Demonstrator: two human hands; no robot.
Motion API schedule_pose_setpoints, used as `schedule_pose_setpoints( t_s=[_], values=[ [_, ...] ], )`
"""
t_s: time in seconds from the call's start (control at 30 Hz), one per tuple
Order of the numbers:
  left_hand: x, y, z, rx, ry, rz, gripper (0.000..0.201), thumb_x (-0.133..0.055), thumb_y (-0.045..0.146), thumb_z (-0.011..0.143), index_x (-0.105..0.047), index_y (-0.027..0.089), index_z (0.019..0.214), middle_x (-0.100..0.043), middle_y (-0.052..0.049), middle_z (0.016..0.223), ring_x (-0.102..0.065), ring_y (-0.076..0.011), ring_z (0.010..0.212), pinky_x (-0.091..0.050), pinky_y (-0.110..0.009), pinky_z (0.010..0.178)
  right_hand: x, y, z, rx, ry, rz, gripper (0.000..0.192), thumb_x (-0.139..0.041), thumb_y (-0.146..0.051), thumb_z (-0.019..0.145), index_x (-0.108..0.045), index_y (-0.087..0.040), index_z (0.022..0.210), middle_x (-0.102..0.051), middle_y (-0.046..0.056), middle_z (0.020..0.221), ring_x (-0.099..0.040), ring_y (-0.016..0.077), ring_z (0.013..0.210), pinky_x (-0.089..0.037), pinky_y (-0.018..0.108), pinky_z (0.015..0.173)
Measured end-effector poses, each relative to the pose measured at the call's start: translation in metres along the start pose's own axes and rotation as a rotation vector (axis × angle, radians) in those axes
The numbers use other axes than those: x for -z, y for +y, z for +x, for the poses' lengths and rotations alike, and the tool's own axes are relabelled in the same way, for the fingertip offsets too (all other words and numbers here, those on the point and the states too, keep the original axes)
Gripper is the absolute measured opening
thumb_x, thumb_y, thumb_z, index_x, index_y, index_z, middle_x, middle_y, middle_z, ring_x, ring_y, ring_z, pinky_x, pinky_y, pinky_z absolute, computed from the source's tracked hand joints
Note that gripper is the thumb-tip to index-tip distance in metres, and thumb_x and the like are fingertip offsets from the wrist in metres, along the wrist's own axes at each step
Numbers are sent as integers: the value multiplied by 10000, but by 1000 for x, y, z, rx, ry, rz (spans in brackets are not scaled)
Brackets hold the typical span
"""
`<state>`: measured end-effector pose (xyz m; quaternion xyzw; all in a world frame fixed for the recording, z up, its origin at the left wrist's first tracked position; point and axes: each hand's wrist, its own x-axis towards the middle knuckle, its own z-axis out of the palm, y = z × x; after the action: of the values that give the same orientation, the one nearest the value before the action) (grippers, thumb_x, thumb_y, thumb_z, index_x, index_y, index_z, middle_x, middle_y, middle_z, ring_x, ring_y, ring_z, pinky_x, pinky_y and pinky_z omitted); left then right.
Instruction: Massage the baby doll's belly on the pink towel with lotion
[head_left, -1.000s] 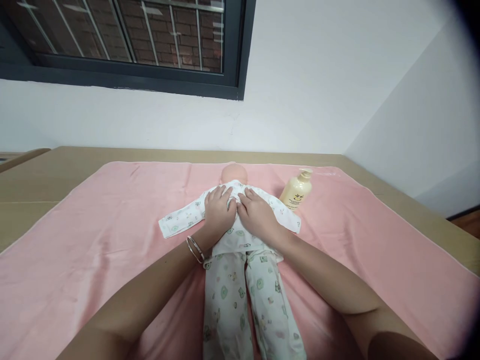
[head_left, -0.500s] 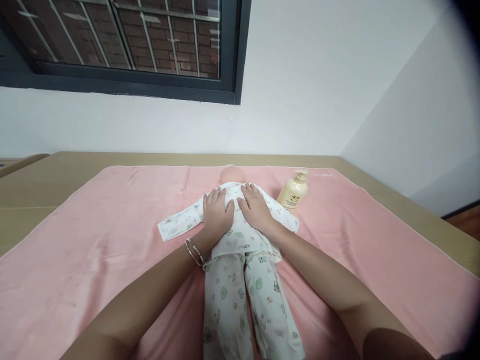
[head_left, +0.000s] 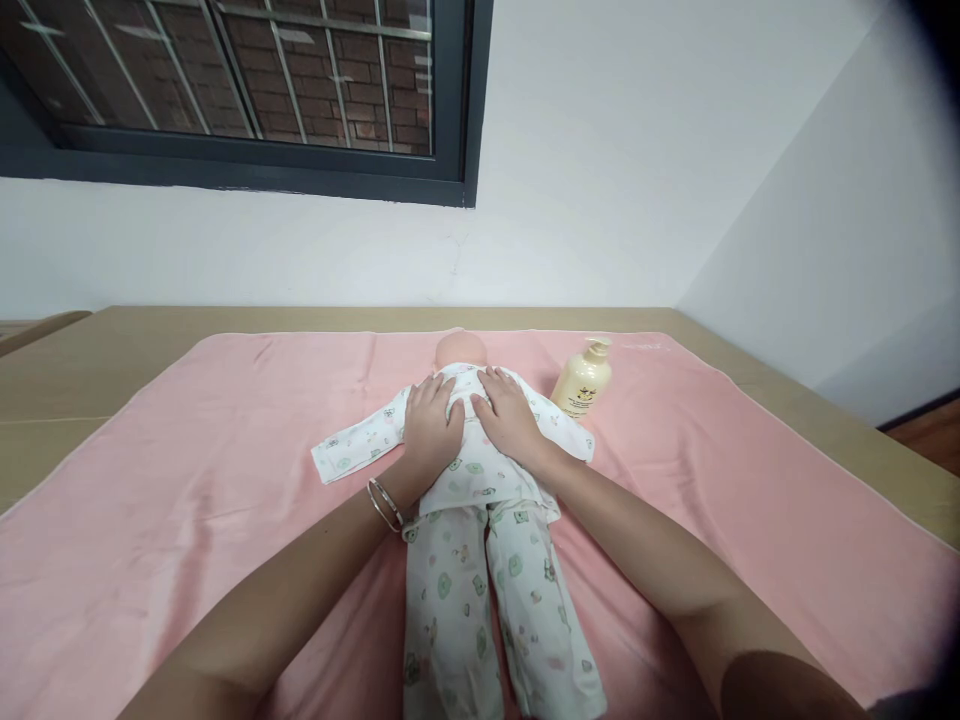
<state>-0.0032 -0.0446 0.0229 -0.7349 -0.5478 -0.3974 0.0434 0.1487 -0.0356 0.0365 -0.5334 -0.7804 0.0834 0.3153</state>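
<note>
A baby doll (head_left: 461, 349) lies stretched out, its bald head toward the wall. It wears a white long-sleeved top (head_left: 480, 480) and matching trousers (head_left: 454, 600), both printed with small green figures. My left hand (head_left: 431, 420) rests flat on the left side of the doll's upper body, fingers stretched out; two bangles (head_left: 385, 505) circle that wrist. On the other side of the upper body my right hand (head_left: 511, 415) lies flat too, thumb toward the left one. Neither hand grips anything. The doll's hands and feet do not show.
A pink blanket (head_left: 247, 450) spreads under the doll on a tan surface (head_left: 150, 345). Right of the doll's shoulder a pale yellow pump bottle (head_left: 583, 382) stands tilted. Behind are a white wall (head_left: 585, 200) and a dark-framed window (head_left: 300, 160).
The whole view has shifted slightly, with everything a little further left. Both hands stay flat on the doll's upper body in almost the same position.
</note>
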Motion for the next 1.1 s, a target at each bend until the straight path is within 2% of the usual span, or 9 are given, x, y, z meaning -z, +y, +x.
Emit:
schedule_pose_setpoints(
  t_s=[0.07,0.13,0.27,0.43,0.53,0.6,0.83,0.97,1.1],
  values=[
    [2,1,-1,-118,24,-37,361,-392,204,899,-636,146,1158,-627,-114,1269,-523,-241,1245,-349,-468,1128,1,4,2,25,-17,5,540,-358,-381,963,-422,-94,1416,-370,143,1483,-261,288,1412,-196,467,1165],
    [4,3,-1,-168,40,-58,356,-383,175,895,-650,149,1129,-651,-106,1234,-545,-217,1219,-389,-421,1108,4,9,6,67,-55,12,544,-382,-372,954,-398,-121,1436,-343,125,1502,-232,292,1424,-201,474,1161],
    [5,5,-1,-15,-1,-10,393,-402,226,892,-602,108,1210,-610,-141,1284,-505,-271,1257,-375,-468,1107,8,7,6,101,-87,-19,532,-388,-332,949,-382,-156,1451,-319,111,1515,-227,302,1425,-220,479,1153],
    [0,2,1,111,-43,11,468,-405,268,881,-528,84,1294,-529,-173,1365,-439,-298,1310,-296,-513,1136,10,-25,-17,93,-67,-196,500,-340,-276,956,-450,-55,1391,-407,182,1450,-321,318,1380,-247,461,1146],
    [0,0,1,107,-41,-26,448,-408,238,866,-549,104,1269,-554,-151,1342,-461,-277,1287,-313,-495,1128,11,-35,-28,158,-74,-245,495,-355,-275,952,-468,-44,1375,-424,186,1436,-317,318,1382,-247,449,1149],
    [1,0,1,76,-39,-42,420,-401,235,878,-574,125,1244,-575,-131,1323,-480,-265,1268,-327,-488,1120,11,-33,-26,142,-70,-211,485,-340,-295,963,-480,-74,1372,-438,160,1434,-325,304,1381,-262,434,1146],
    [7,8,-3,-128,21,60,347,-390,177,882,-664,165,1096,-650,-103,1198,-549,-257,1161,-423,-438,1021,8,4,10,36,-134,-24,568,-292,-417,986,-374,-96,1448,-320,150,1507,-240,283,1424,-235,454,1156],
    [9,12,-3,-86,22,83,348,-396,194,885,-647,176,1125,-654,-103,1168,-559,-261,1120,-444,-431,975,8,6,13,55,-120,-32,562,-315,-377,977,-360,-77,1449,-323,160,1503,-250,269,1421,-218,450,1162],
    [5,9,0,34,-18,127,419,-411,299,900,-572,127,1246,-596,-149,1268,-513,-298,1203,-391,-470,1042,15,-16,-3,25,-130,-113,500,-323,-292,965,-438,-72,1399,-414,169,1449,-335,274,1382,-270,429,1141]
  ],
)
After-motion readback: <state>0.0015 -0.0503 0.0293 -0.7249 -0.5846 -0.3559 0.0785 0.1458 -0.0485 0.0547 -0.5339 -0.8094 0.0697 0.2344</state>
